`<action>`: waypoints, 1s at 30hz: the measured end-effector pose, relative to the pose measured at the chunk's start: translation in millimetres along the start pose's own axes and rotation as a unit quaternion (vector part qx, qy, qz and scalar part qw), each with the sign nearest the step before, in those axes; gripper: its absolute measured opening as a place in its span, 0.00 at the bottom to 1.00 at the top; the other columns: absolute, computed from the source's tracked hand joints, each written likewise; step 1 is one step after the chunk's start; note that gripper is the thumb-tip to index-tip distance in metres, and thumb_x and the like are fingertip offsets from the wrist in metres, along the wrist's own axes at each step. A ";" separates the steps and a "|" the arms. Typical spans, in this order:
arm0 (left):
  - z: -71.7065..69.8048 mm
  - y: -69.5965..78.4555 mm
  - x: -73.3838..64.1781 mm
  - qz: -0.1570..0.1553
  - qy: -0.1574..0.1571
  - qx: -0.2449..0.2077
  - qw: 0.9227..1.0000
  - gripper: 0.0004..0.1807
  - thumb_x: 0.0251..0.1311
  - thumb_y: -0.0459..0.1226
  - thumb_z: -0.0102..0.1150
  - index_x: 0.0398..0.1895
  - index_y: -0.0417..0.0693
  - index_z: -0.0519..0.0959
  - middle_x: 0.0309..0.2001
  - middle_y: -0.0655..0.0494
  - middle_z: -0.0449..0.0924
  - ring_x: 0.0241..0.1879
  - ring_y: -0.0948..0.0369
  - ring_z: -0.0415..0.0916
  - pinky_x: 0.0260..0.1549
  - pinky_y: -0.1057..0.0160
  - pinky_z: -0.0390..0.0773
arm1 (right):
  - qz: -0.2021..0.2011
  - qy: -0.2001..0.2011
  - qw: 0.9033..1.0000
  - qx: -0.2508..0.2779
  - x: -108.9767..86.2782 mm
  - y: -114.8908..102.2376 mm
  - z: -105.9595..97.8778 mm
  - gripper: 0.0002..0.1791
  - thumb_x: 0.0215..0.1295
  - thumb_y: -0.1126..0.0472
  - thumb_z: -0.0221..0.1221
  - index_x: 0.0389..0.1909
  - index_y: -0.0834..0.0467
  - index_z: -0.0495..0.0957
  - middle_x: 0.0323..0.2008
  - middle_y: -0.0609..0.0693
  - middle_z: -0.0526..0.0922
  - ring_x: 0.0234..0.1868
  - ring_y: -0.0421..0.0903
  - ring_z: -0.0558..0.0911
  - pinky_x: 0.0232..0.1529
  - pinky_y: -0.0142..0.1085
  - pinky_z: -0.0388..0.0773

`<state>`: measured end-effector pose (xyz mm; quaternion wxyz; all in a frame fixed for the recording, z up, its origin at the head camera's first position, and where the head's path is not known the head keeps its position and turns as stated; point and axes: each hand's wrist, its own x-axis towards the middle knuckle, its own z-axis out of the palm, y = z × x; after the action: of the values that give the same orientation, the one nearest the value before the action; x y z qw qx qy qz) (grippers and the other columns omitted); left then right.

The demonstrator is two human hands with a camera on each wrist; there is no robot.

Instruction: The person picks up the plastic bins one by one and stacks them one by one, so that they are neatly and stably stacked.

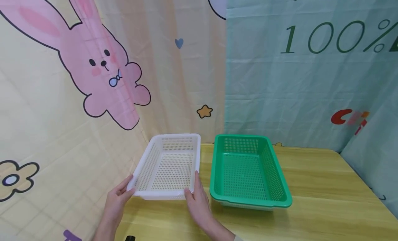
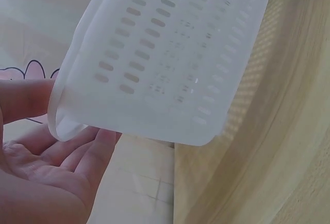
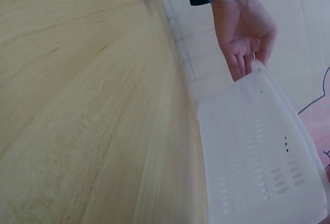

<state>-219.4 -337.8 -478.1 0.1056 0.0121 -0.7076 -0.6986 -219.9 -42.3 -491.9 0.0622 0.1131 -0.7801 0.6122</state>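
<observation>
A white plastic basket (image 1: 161, 193) with slotted walls stands at the left of the table, nothing inside it. My left hand (image 1: 114, 202) grips its near left corner, thumb over the rim and fingers beneath. In the left wrist view, the basket's slotted wall (image 2: 154, 79) slopes above the wooden surface, the fingers of the left hand (image 2: 51, 167) under its lip. At the near right corner, my right hand (image 1: 199, 203) holds the rim with its thumb on top. The right wrist view shows the basket's near side (image 3: 258, 152), with the left hand (image 3: 245, 28) at the far corner.
A green basket (image 1: 255, 200), similar in shape, sits just right of the white one, a narrow gap between them. Both are on a wooden table (image 1: 329, 199). Printed curtains (image 1: 192, 78) hang behind and at the sides. A small black object (image 1: 130, 238) shows at the bottom edge.
</observation>
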 end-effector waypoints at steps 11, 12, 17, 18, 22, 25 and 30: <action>-2.6 2.5 -9.1 0.014 0.011 -0.048 0.999 0.33 0.67 0.26 0.58 0.72 0.27 0.59 0.64 0.53 0.72 0.56 0.73 0.74 0.52 0.72 0.75 | -0.011 -0.010 1.000 0.013 -7.0 -7.9 -1.7 0.42 0.77 0.54 0.52 0.81 0.54 0.39 0.79 0.55 0.49 0.73 0.50 0.61 0.66 0.50 0.67; -2.8 3.6 -9.5 0.019 0.010 -0.050 0.998 0.32 0.67 0.26 0.58 0.72 0.27 0.59 0.62 0.57 0.74 0.56 0.72 0.74 0.52 0.72 0.76 | -0.011 -0.010 1.000 0.013 -7.3 -9.2 -2.2 0.42 0.77 0.53 0.52 0.81 0.54 0.39 0.79 0.54 0.49 0.73 0.50 0.60 0.66 0.50 0.67; -3.3 9.7 -12.3 0.033 0.007 -0.058 0.998 0.32 0.67 0.25 0.58 0.72 0.27 0.59 0.57 0.67 0.78 0.56 0.72 0.75 0.52 0.71 0.76 | -0.015 -0.006 1.000 0.019 -9.1 -15.5 -4.2 0.42 0.77 0.52 0.52 0.82 0.53 0.40 0.79 0.53 0.50 0.70 0.50 0.66 0.61 0.48 0.72; -3.2 11.0 -13.0 0.034 0.007 -0.061 0.998 0.32 0.67 0.25 0.58 0.72 0.27 0.59 0.57 0.67 0.79 0.56 0.71 0.75 0.52 0.71 0.76 | -0.017 -0.006 1.000 0.022 -9.4 -16.7 -4.5 0.42 0.77 0.52 0.52 0.82 0.53 0.40 0.79 0.53 0.51 0.69 0.49 0.67 0.61 0.47 0.73; -2.6 15.8 -15.5 0.034 0.006 -0.072 0.997 0.33 0.67 0.25 0.58 0.72 0.27 0.59 0.56 0.68 0.79 0.57 0.71 0.75 0.52 0.71 0.76 | -0.021 -0.007 0.999 0.032 -10.7 -21.2 -6.0 0.42 0.77 0.53 0.53 0.81 0.53 0.40 0.78 0.53 0.53 0.62 0.47 0.74 0.57 0.43 0.76; -1.7 19.1 -17.3 0.033 0.006 -0.082 0.996 0.33 0.67 0.25 0.58 0.72 0.27 0.58 0.56 0.68 0.79 0.57 0.71 0.75 0.53 0.70 0.76 | -0.023 -0.009 0.999 0.033 -11.8 -24.7 -7.8 0.42 0.77 0.53 0.53 0.82 0.53 0.40 0.77 0.53 0.55 0.53 0.45 0.78 0.48 0.37 0.79; -0.2 24.9 -19.4 0.033 0.005 -0.091 0.995 0.33 0.67 0.24 0.58 0.72 0.27 0.59 0.58 0.67 0.79 0.58 0.70 0.75 0.53 0.69 0.76 | -0.023 -0.010 0.999 0.035 -13.7 -29.3 -11.3 0.42 0.77 0.52 0.53 0.82 0.52 0.40 0.76 0.53 0.58 0.42 0.42 0.79 0.37 0.34 0.78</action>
<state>-197.1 -334.2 -455.9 0.1327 -0.0179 -0.6403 -0.7563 -199.7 -36.6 -464.8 0.0643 0.1394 -0.7557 0.6367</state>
